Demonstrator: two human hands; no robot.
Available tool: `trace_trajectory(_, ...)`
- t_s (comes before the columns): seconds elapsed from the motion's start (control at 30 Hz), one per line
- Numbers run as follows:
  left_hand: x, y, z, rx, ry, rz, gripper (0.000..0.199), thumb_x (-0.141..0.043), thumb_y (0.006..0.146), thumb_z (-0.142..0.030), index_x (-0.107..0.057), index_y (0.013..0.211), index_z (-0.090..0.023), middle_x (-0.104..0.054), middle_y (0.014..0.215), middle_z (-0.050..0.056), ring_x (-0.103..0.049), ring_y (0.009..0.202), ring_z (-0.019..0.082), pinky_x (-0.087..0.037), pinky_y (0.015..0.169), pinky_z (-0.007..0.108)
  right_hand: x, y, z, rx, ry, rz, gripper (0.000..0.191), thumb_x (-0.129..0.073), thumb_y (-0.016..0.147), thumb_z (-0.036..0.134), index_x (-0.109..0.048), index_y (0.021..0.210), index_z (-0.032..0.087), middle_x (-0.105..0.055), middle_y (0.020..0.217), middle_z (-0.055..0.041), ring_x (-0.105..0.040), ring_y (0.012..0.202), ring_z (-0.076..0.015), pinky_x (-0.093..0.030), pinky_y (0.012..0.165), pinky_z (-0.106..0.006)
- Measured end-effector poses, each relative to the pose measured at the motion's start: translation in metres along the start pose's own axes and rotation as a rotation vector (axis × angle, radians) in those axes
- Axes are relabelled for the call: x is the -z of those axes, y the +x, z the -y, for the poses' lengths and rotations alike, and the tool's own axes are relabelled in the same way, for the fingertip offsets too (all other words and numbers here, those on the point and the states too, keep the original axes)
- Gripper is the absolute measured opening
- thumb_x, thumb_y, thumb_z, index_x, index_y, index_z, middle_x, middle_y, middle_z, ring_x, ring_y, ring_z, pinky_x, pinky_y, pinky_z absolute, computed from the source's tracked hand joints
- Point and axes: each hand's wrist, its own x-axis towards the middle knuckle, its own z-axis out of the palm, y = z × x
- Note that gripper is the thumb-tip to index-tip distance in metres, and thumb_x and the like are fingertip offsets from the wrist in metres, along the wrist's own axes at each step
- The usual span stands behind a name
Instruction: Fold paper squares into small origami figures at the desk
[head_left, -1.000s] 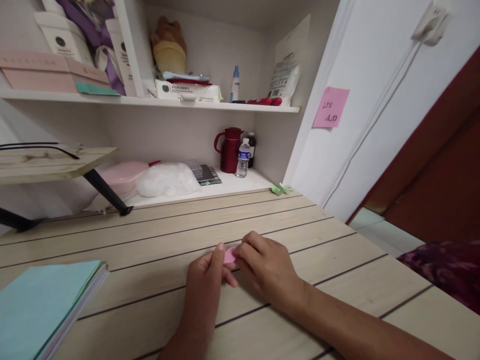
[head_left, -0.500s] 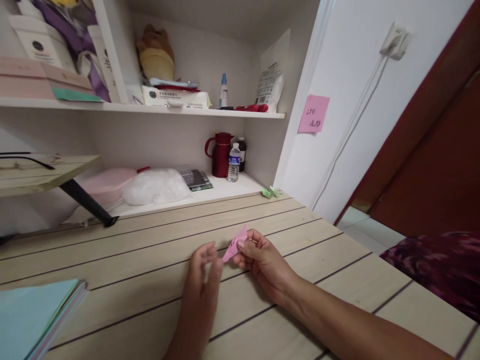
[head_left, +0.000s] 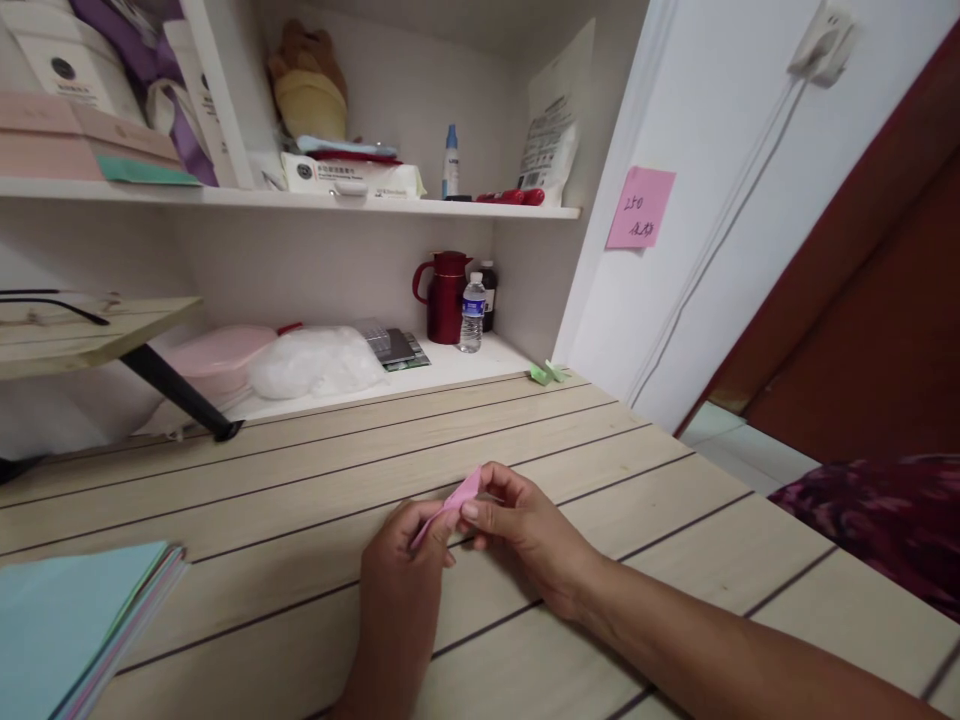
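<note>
A small piece of folded pink paper [head_left: 463, 491] is held up between both hands, just above the wooden tabletop [head_left: 285, 620]. My left hand [head_left: 405, 560] is closed on its lower left end, thumb on top. My right hand [head_left: 525, 525] pinches the right side between thumb and fingers. The fingers cover part of the paper, so its full folded shape is hidden.
At left lies a stack of coloured paper [head_left: 75, 620]. Small green folded paper [head_left: 546, 373] sits at the table's back edge. Behind stand a water bottle [head_left: 472, 315], a dark red jug [head_left: 447, 300] and a white plastic bag [head_left: 315, 362]. A black-legged riser [head_left: 180, 390] stands at left.
My left hand has come in from beside the paper and closed on its lower end. The pink paper has shifted slightly left and down. The camera view has tilted a little.
</note>
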Motion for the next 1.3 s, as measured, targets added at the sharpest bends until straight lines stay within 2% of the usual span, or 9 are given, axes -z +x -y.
trace_trajectory(0.13, 0.0016, 0.0037, 0.0036, 0.030, 0.013, 0.041, 0.026, -0.062, 0.074, -0.046, -0.074, 0.070, -0.022, -0.058, 0.051, -0.002, -0.054, 0.055, 0.016, -0.040, 0.057, 0.026, 0.0053, 0.0034, 0.0040, 0.076, -0.123, 0.005, 0.036, -0.087, 0.060, 0.040, -0.062, 0.068, 0.016, -0.063, 0.060, 0.0007, -0.052, 0.057, -0.0106, -0.038, 0.058, -0.025)
trace_trajectory(0.27, 0.0027, 0.0060, 0.0049, 0.102, 0.001, 0.113, 0.029, -0.065, 0.071, -0.048, -0.073, 0.069, -0.020, -0.060, 0.055, -0.001, -0.055, 0.058, 0.017, -0.040, 0.058, 0.026, 0.0073, 0.0052, 0.0066, 0.033, -0.165, -0.033, 0.037, -0.083, 0.065, 0.046, -0.060, 0.064, 0.015, -0.065, 0.058, -0.0017, -0.056, 0.056, -0.0118, -0.039, 0.058, -0.025)
trace_trajectory(0.47, 0.0042, 0.0073, 0.0012, 0.078, -0.090, 0.167, 0.033, -0.059, 0.077, -0.049, -0.069, 0.064, -0.020, -0.065, 0.063, 0.001, -0.057, 0.062, 0.018, -0.045, 0.064, 0.027, 0.0081, 0.0059, 0.0037, 0.043, -0.145, 0.004, 0.042, -0.070, 0.076, 0.056, -0.061, 0.069, 0.015, -0.064, 0.057, -0.0019, -0.060, 0.057, -0.0131, -0.040, 0.056, -0.024)
trace_trajectory(0.6, 0.0053, 0.0086, 0.0043, 0.108, -0.043, 0.195, 0.030, -0.060, 0.077, -0.046, -0.072, 0.069, -0.019, -0.062, 0.059, -0.001, -0.056, 0.061, 0.017, -0.043, 0.061, 0.026, 0.0083, 0.0053, 0.0034, 0.051, -0.169, 0.040, 0.041, -0.084, 0.063, 0.046, -0.062, 0.080, 0.017, -0.068, 0.073, -0.0009, -0.063, 0.069, -0.0146, -0.044, 0.060, -0.025)
trace_trajectory(0.73, 0.0038, 0.0091, 0.0099, 0.117, -0.027, 0.214, 0.026, -0.062, 0.076, -0.043, -0.073, 0.072, -0.020, -0.064, 0.058, -0.001, -0.057, 0.061, 0.016, -0.042, 0.060, 0.025, 0.0060, 0.0043, 0.0041, -0.001, -0.225, 0.038, 0.042, -0.092, 0.048, 0.037, -0.063, 0.069, 0.015, -0.066, 0.062, 0.0004, -0.058, 0.057, -0.0118, -0.043, 0.057, -0.025)
trace_trajectory(0.9, 0.0042, 0.0090, 0.0094, 0.114, -0.056, 0.186, 0.029, -0.064, 0.075, -0.045, -0.068, 0.065, -0.019, -0.062, 0.058, -0.001, -0.056, 0.060, 0.016, -0.043, 0.060, 0.025, 0.0031, 0.0036, 0.0036, -0.018, -0.144, 0.018, 0.037, -0.090, 0.052, 0.039, -0.067, 0.064, 0.013, -0.069, 0.062, -0.0045, -0.061, 0.057, -0.0133, -0.048, 0.060, -0.027)
trace_trajectory(1.03, 0.0050, 0.0097, 0.0074, 0.083, -0.176, 0.099, 0.028, -0.064, 0.075, -0.045, -0.070, 0.075, -0.018, -0.066, 0.067, 0.001, -0.060, 0.070, 0.018, -0.047, 0.070, 0.027, 0.0050, 0.0062, 0.0016, -0.002, -0.048, -0.068, 0.036, -0.090, 0.053, 0.038, -0.072, 0.070, 0.012, -0.070, 0.063, -0.0042, -0.059, 0.050, -0.0113, -0.046, 0.054, -0.024)
trace_trajectory(1.13, 0.0033, 0.0101, 0.0071, 0.110, -0.284, 0.147, 0.022, -0.070, 0.071, -0.040, -0.070, 0.076, -0.018, -0.070, 0.075, 0.002, -0.064, 0.076, 0.018, -0.048, 0.076, 0.028, 0.0063, 0.0069, -0.0002, 0.017, -0.010, -0.127, 0.035, -0.090, 0.053, 0.036, -0.073, 0.072, 0.012, -0.071, 0.066, -0.0040, -0.059, 0.049, -0.0102, -0.046, 0.053, -0.023)
trace_trajectory(1.3, 0.0020, 0.0099, 0.0095, 0.179, -0.275, 0.170, 0.023, -0.073, 0.067, -0.034, -0.072, 0.084, -0.018, -0.073, 0.073, 0.001, -0.065, 0.069, 0.017, -0.047, 0.069, 0.026, 0.0027, 0.0023, -0.0023, 0.026, -0.062, -0.028, 0.029, -0.087, 0.062, 0.035, -0.075, 0.074, 0.011, -0.073, 0.068, -0.0070, -0.063, 0.058, -0.0121, -0.049, 0.062, -0.023)
